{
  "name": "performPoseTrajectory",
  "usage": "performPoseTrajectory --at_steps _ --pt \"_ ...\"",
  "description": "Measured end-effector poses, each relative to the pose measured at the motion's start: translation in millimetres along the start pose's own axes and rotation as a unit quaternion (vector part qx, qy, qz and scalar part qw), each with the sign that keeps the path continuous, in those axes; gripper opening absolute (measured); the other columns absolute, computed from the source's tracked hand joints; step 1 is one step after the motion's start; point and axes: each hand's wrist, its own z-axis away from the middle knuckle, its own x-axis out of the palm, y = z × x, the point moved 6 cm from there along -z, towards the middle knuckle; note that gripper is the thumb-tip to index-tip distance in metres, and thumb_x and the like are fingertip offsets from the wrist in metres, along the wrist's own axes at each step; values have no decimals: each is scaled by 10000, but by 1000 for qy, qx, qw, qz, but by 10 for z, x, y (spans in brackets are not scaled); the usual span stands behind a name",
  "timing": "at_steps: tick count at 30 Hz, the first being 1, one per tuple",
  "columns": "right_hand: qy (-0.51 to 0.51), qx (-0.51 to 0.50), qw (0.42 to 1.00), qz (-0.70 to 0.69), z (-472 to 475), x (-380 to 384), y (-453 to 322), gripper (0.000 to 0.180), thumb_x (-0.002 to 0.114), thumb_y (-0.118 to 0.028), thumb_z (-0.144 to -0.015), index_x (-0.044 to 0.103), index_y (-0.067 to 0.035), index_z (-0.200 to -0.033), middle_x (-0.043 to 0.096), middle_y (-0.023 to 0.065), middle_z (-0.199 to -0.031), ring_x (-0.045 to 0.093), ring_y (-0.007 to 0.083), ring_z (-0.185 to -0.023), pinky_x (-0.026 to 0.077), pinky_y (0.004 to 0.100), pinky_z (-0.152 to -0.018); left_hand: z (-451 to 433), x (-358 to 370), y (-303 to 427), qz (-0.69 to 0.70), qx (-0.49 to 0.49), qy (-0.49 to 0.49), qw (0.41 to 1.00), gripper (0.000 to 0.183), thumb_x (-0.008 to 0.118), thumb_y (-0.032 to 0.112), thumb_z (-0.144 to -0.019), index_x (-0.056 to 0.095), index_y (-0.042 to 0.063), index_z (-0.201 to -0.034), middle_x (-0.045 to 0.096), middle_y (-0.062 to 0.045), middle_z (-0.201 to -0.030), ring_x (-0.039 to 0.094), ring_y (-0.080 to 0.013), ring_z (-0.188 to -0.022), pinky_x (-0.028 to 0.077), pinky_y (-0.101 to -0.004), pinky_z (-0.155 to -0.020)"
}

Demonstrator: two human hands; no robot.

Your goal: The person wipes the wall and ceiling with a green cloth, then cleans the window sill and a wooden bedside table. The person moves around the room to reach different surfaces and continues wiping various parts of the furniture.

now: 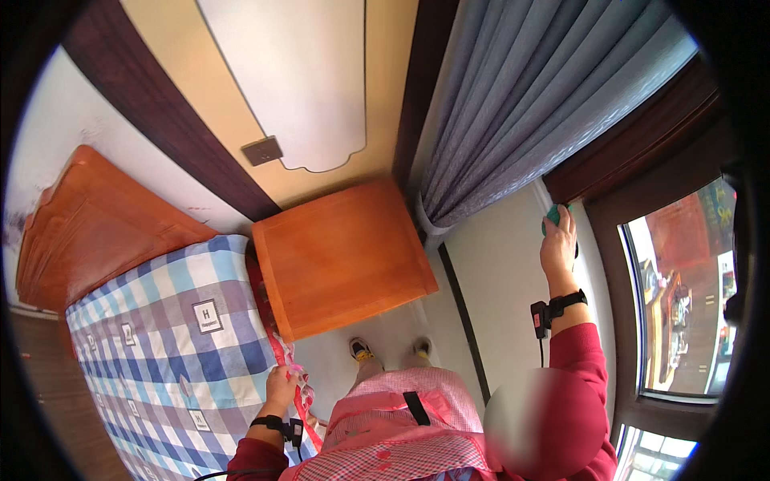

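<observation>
My right hand [559, 245] is closed on a green cloth or sponge [550, 220], pressed to the pale sill by the dark window frame; its exact kind cannot be told. At the bed's edge, my left hand [281, 385] has its fingers curled beside a pink and red fabric edge [302, 397]. A bit of pink shows at those fingertips, but whether the hand grips it cannot be told. Both wrists wear black straps with small devices.
An orange-brown wooden nightstand [349, 258] stands between the checked bed [174, 324] and a grey curtain [499, 114]. The wooden headboard [108, 228] is at the left. A dark-framed window [607, 300] lies at the right. My feet are on the pale floor [391, 324].
</observation>
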Motion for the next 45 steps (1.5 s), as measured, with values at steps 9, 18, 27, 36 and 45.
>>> performPoseTrajectory --at_steps 9,18,27,36,45 --pt "-81 -75 970 -214 1082 529 -848 535 620 135 -628 642 -63 -1124 539 169 -1218 522 372 -1124 458 423 -961 -485 467 -43 79 -52 -53 994 451 633 304 -870 566 -30 -1166 622 -232 -1122 582 -356 -1092 448 -419 -945" --pt "-251 268 781 -504 2306 2572 -1103 441 534 8 -832 559 -51 -1269 516 187 -1308 509 327 -1208 407 358 -1005 -781 924 -974 435 -444 91 778 573 569 438 -924 365 112 -1349 490 -147 -1246 560 -336 -1053 487 -457 -886" --pt "-331 428 548 -638 2361 3122 -1232 520 512 16 -811 535 -45 -1327 592 111 -1205 562 182 -1044 441 257 -880 -1175 991 -818 619 -414 96 660 444 529 389 -959 480 110 -1300 559 -77 -1253 521 -285 -1159 424 -494 -1007" --pt "-281 357 682 -573 2401 2989 -1323 496 510 53 -806 563 -53 -1287 564 66 -1171 545 170 -1049 428 259 -903 -1332 866 -649 598 -390 54 698 512 461 443 -964 454 110 -1352 505 -75 -1381 474 -304 -1267 365 -551 -1052" --pt "-254 317 716 -568 2503 2781 -1503 500 514 37 -784 560 -44 -1276 517 159 -1233 507 303 -1165 395 323 -996 -1454 687 -912 551 -399 30 732 585 499 543 -897 479 159 -1338 501 -38 -1383 473 -296 -1259 364 -565 -1011"
